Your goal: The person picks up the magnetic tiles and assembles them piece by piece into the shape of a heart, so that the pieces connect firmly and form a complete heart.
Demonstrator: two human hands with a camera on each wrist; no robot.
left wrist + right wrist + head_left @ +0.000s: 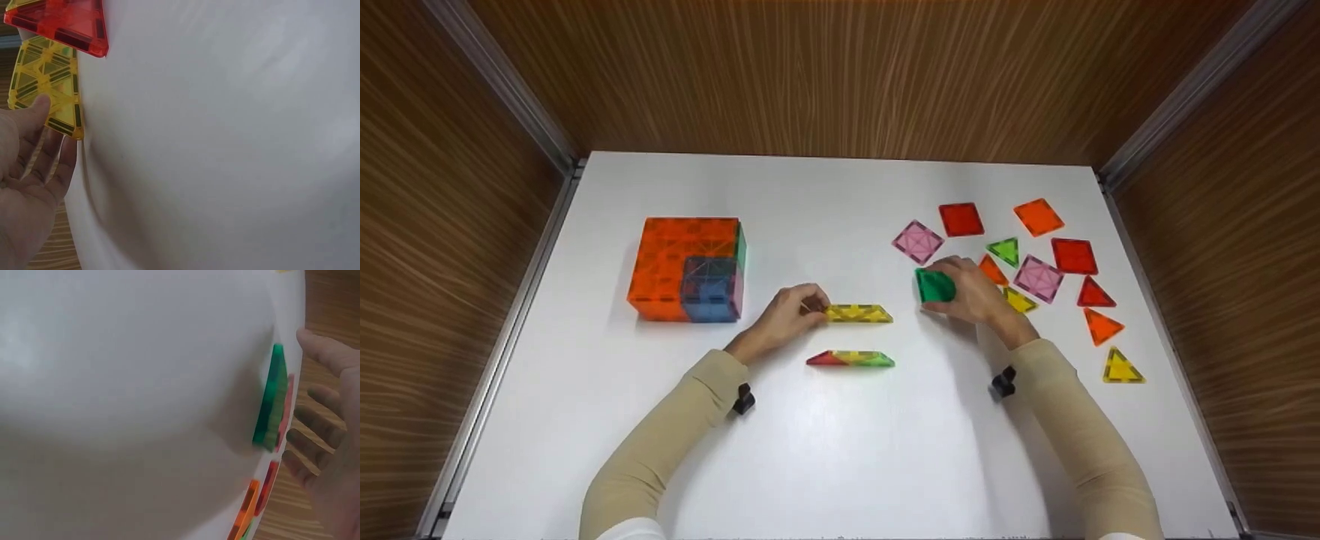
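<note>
Beside a green tile (934, 285) the right hand (975, 292) spreads; left hand (785, 316) pinches yellow tiles (858, 313).

No readable writing in any view.
In the head view, no letter, brand, number or sign can be read on the block (675, 247) at nine o'clock, the green tile (934, 286) at three, the yellow strip (859, 313) and striped strip (851, 359) towards six, the loose tiles (1074, 256) between two and four, or the wall (840, 75) at twelve; the wrist views show none either.
</note>
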